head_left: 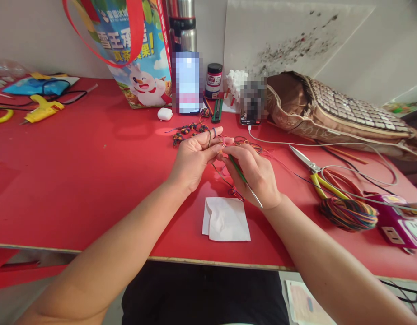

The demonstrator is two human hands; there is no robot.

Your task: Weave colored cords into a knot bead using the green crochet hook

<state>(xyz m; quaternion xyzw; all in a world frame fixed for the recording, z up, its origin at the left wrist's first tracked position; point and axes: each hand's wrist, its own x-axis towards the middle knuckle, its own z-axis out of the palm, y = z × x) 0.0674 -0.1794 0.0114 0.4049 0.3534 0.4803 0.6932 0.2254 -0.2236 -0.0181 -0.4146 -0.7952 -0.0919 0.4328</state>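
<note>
While the left hand [194, 155] holds its index finger raised and apart from the rest, a strand of multicoloured yarn [209, 139] passes over that finger, probably to keep it taut. The left thumb and another fingertip press together on the yarn just below, though the exact stitch between them is too small to tell. The right hand [257, 169] curls around one green-handled hook [238, 169], thumb and index finger pinched close beside the left fingertips; its bare metal shaft points back toward the wrist, and the end at the yarn is hidden.

Counted out from the fingers, one small tangle [233, 192] lies just below them, and one folded white napkin [228, 221] lies nearer the body. Just beyond the left fingers sits one cluster of dark, knobbly yarn pieces [184, 131], too bunched to number. Farther beyond stand two phones, one upright [189, 85] and one on a cable [250, 121], perhaps propped for easy viewing. Between them, one green cutter [217, 110] lies. Well right of the fingers are one pair of scissors [317, 170] and one wound yarn bundle [349, 213], seemingly kept within reach.
</note>
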